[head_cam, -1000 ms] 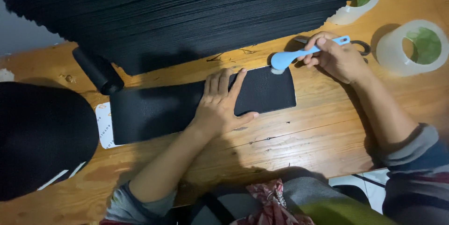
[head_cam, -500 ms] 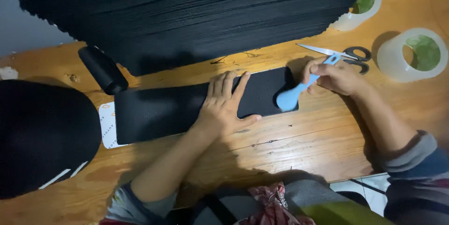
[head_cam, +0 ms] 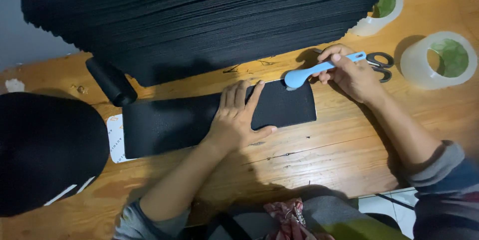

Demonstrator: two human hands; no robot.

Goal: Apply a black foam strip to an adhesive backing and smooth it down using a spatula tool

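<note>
The right hand [head_cam: 352,73] swings the light blue spatula [head_cam: 319,69] back up: half a second ago its rounded head sat down on the right part of the black sheet [head_cam: 219,118], handle angled up toward the scissors [head_cam: 377,64]; now the tool lies nearly level again, head at the sheet's top right edge, much as a second ago. The hand itself slides up and covers the scissor blades, which lay bare a moment ago. The left hand [head_cam: 238,118] shifts slightly rightward along the sheet.
</note>
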